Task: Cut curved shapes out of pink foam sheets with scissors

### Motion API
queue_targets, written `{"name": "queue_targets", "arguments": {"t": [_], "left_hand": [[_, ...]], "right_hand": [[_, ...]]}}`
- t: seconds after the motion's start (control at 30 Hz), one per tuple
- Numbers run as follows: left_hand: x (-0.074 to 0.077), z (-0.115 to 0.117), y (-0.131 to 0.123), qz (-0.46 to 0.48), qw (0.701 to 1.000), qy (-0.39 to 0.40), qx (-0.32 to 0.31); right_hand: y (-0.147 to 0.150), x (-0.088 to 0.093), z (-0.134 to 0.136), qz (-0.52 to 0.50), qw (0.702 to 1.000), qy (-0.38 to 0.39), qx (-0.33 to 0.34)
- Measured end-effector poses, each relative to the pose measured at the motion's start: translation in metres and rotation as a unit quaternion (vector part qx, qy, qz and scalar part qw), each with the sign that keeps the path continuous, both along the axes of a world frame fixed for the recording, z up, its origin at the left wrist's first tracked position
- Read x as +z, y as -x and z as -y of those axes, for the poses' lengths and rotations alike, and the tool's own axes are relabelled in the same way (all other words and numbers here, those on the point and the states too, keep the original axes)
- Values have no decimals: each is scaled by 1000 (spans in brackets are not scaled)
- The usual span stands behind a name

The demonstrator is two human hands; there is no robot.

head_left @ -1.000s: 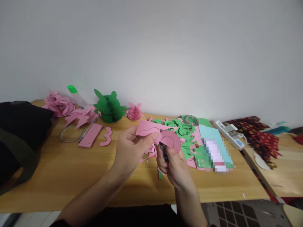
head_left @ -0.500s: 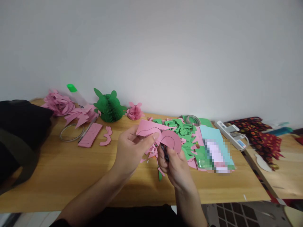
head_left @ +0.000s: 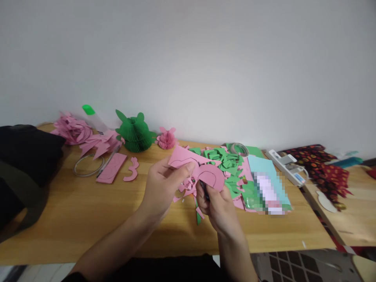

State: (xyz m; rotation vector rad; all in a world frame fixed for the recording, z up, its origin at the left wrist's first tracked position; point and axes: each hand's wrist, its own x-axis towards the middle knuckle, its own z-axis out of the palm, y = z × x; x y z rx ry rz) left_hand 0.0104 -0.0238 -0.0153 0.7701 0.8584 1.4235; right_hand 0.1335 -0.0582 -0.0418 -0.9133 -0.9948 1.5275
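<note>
Between the thumb and fingers of my left hand point(head_left: 161, 186) is a piece of pink paper point(head_left: 210, 172) with curved pencil-like lines drawn on it. It is partly cut, its right part rounded, with a strip standing apart at the top. My right hand point(head_left: 219, 207) is closed around dark-handled scissors point(head_left: 206, 191), just under the rounded part; the paper hides most of the blades. Below and behind the hands lie pink scraps point(head_left: 188, 185) and a heap of green paper scraps point(head_left: 225, 159). A wavy pink cut-out point(head_left: 131, 170) and a pink rectangle with drawn curves point(head_left: 112, 167) rest to the left.
Along the wall stand a green honeycomb paper figure point(head_left: 136, 135) and a smaller pink one point(head_left: 167, 140). Pink cut pieces point(head_left: 73, 129) and a tape ring point(head_left: 88, 165) lie left, near a black bag point(head_left: 26, 156). Rightward are blue paper point(head_left: 261, 164) and a power strip point(head_left: 288, 168).
The pink paper has tilted slightly, and its upper strip now stands further from the rounded part. Both hands stay in nearly the same place.
</note>
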Motion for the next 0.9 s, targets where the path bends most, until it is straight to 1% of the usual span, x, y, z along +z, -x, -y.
{"name": "queue_targets", "arguments": {"t": [0.1, 0.23, 0.33, 0.5, 0.73, 0.9], "left_hand": [[-1, -1, 2, -33, 999, -6, -2], [-1, -2, 7, -125, 992, -19, -18], [1, -1, 9, -166, 985, -21, -30], [3, -1, 8, -180, 983, -29, -34], [1, -2, 9, -178, 982, -33, -49], [2, -1, 9, -179, 982, -25, -46]], "right_hand": [[-1, -2, 0, 12, 1000, 1, -1], [-4, -5, 0, 20, 1000, 5, -4], [-5, -6, 0, 11, 1000, 2, 1], [-4, -6, 0, 11, 1000, 5, -11], [-5, -5, 0, 27, 1000, 6, -8], [-5, -6, 0, 42, 999, 8, -12]]}}
